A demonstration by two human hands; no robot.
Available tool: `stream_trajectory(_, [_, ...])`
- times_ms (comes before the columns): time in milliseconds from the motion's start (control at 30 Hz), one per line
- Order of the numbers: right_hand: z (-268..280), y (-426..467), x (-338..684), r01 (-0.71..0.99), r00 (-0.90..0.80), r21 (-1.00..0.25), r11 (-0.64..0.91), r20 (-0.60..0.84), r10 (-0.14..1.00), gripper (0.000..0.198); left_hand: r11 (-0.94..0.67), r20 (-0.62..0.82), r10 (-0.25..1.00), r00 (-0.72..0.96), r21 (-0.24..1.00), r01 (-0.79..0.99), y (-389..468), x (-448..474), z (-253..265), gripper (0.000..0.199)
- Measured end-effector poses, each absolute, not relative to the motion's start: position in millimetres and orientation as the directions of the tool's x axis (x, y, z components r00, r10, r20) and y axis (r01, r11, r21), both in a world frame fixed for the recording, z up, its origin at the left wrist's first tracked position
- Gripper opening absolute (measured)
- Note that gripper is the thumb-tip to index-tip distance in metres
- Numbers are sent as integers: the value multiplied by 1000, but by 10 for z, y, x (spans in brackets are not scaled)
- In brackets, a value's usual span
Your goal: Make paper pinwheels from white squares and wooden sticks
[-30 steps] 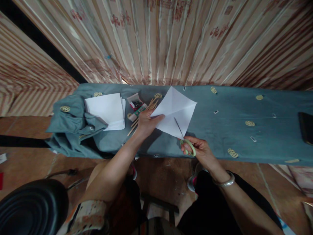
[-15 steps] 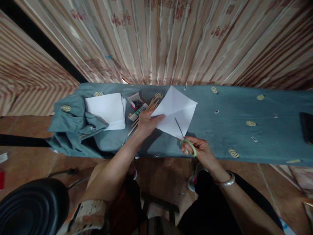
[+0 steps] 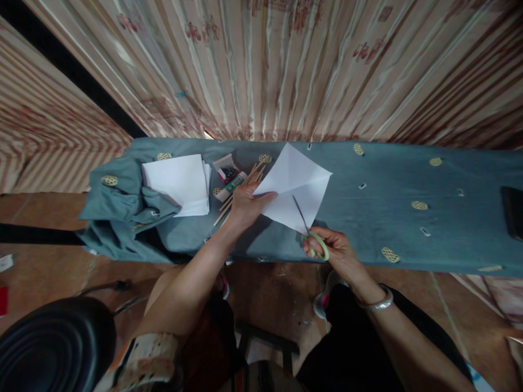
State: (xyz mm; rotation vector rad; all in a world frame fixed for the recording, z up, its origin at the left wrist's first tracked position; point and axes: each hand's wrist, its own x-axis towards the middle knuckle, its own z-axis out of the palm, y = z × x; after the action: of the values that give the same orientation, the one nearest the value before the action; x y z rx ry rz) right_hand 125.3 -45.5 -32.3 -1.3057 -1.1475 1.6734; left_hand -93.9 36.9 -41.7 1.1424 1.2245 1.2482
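Note:
A white square of paper (image 3: 295, 177) with faint crease lines is held up over the table, one corner pointing away from me. My left hand (image 3: 247, 206) grips its left corner, thumb on top and fingers beneath. Green-handled scissors (image 3: 318, 245) are in my right hand (image 3: 333, 247), with fingers through the loops. One dark blade lies over the paper's lower right part, reaching toward its middle; the other blade is hidden, apparently under the sheet. Thin wooden sticks (image 3: 224, 209) lie on the cloth just behind my left hand.
Left of the sticks are a small opened box (image 3: 227, 167) with dark contents, a green-and-white box (image 3: 232, 187) and a stack of white paper (image 3: 177, 182). A teal patterned cloth (image 3: 388, 218) covers the narrow table. A dark object (image 3: 512, 212) sits at the right end.
The paper's right corner has shifted very slightly to the right, and the scissors with it. Both hands stay nearly in place with the same holds.

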Motion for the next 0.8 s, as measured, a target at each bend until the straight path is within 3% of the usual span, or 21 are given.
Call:
stream_trajectory(633, [-383,-469,1237,-40,-249,-929,-367,-346,905,41,-22,23,997,-76,1000,14,368,-955,-426,22])
stream_trajectory(800, [-318,-465,1316,-25,-329,-910,-415,-385,863,58,8,-12,994,-112,999,-31,407,-1001,-386,23])
